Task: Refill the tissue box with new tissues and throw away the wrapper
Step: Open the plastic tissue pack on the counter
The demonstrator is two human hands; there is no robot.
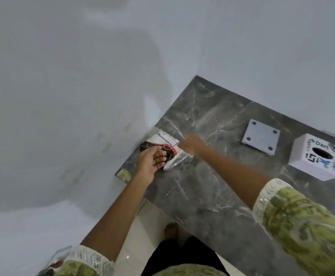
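Observation:
A pack of new tissues in a clear wrapper [163, 143] with a black, red and white print lies near the left edge of the dark marble table [202, 192]. My left hand [152, 162] rests on the pack's near side, fingers spread over the print. My right hand [190, 144] is at the pack's right end, fingers curled at the clear plastic; the blur hides whether they pinch it. A white tissue box [317, 156] with an oval hole on top stands at the table's right. Its flat grey base plate [261, 136] lies apart, to the box's left.
White walls meet behind the table's far corner. A yellowish sticker [124, 174] marks the table's near-left corner. Pale floor tiles and my bare foot [171, 230] show below the table's front edge. Part of another printed wrapper [57, 261] appears at the bottom left.

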